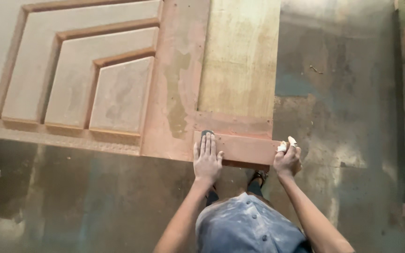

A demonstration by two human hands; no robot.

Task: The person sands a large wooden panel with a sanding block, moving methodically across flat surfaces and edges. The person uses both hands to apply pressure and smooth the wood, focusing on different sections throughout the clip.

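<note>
Dusty concrete floor under a carved wooden door. Sandpaper is pressed flat by the left hand (fingers extended); the door's corner is gripped by the right hand. Sanding is judged underway; steady strokes are needed.

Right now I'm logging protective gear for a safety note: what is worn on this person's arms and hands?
Both forearms are bare, no sleeves showing and no gloves. The left hand wears nothing visible. The right hand has white wrapping, like tape or bandage, around two fingertips. No watch or rings can be made out.
</note>
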